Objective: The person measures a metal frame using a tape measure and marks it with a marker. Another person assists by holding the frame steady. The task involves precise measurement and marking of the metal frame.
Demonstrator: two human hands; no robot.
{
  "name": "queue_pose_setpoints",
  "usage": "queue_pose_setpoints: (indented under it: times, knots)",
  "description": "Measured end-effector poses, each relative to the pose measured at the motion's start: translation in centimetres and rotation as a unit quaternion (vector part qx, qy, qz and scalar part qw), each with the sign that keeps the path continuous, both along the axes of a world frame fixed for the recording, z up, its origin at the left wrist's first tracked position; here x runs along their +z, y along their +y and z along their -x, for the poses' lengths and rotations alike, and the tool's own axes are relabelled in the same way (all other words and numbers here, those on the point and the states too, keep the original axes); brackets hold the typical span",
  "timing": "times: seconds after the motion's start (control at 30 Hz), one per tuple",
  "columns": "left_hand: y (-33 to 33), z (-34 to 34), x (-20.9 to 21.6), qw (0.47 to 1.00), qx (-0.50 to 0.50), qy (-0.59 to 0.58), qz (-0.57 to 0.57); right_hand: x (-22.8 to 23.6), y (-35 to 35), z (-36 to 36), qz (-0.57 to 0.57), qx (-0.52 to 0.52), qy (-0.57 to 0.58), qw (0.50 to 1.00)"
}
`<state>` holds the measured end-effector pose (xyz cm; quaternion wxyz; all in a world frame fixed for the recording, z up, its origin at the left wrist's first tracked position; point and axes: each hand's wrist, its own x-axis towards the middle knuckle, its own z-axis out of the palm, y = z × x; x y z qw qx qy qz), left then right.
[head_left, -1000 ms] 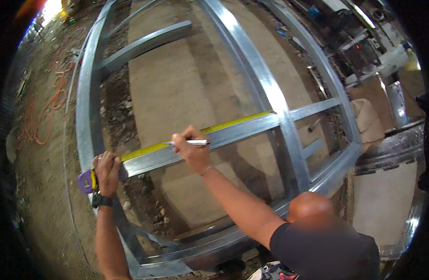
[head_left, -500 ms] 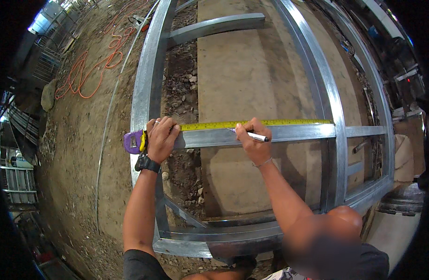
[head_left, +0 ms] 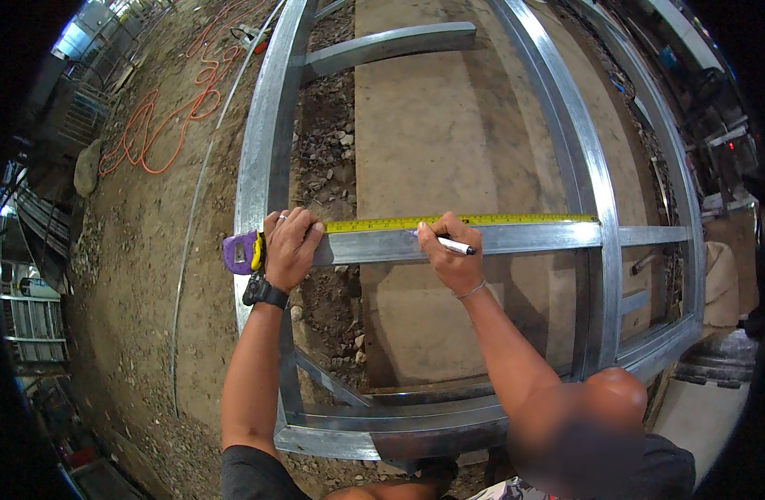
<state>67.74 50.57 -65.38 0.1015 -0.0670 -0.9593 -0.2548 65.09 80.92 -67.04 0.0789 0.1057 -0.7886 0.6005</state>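
Observation:
My left hand [head_left: 292,250] presses the yellow blade of a tape measure [head_left: 515,220] at the left end of a metal crossbar [head_left: 366,247], its fingers closed over the blade. Beside that hand, the purple tape case [head_left: 239,253] rests on the frame's left rail. The blade runs along the crossbar's far edge to the upright rail [head_left: 597,179] on the right. In my right hand [head_left: 453,265], a white marker [head_left: 456,247] with a dark end is pinched. Its tip points left at the crossbar, close to the blade; whether it touches the metal is hard to see.
The welded metal frame [head_left: 261,158] surrounds the work, with a short stub bar [head_left: 391,46] on its far side. Beneath lies a brown board [head_left: 416,125] beside rubble. An orange cord [head_left: 203,104] coils on the dirt at left; a white bucket [head_left: 703,408] stands at right.
The marker's dark end has tipped very slightly toward me. Both hands and the tape measure otherwise keep their places, while the whole view has shifted a little.

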Motion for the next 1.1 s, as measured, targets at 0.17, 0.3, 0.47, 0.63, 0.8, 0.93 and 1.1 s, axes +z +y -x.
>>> queue_pose_setpoints:
  times: [0.17,0.3,0.47,0.63,0.8,0.93,1.1]
  knots:
    - [-0.2,0.1,-0.2,1.000,-0.003,0.002,0.016,0.2,-0.1,0.2,-0.024,-0.013,0.040,0.999]
    - [-0.2,0.0,-0.3,1.000,-0.003,-0.001,-0.011,0.7,-0.3,0.0,0.035,-0.018,0.000,0.999]
    - [-0.3,0.0,-0.3,1.000,-0.001,-0.007,0.004,0.9,-0.3,0.0,0.024,-0.016,0.010,1.000]
    - [-0.2,0.0,-0.2,1.000,0.000,-0.005,0.000,0.6,-0.2,0.0,0.016,-0.013,0.022,1.000]
    - [0.0,0.1,-0.2,1.000,-0.003,0.003,0.001,0.5,0.4,0.2,0.183,-0.032,-0.060,0.981]
    - [0.0,-0.1,-0.1,1.000,0.002,0.009,-0.004,1.3,1.3,0.6,0.324,-0.042,-0.172,0.929]
    - [-0.2,0.0,-0.1,1.000,-0.004,-0.002,-0.004,1.8,1.9,1.2,0.444,-0.078,-0.198,0.871]
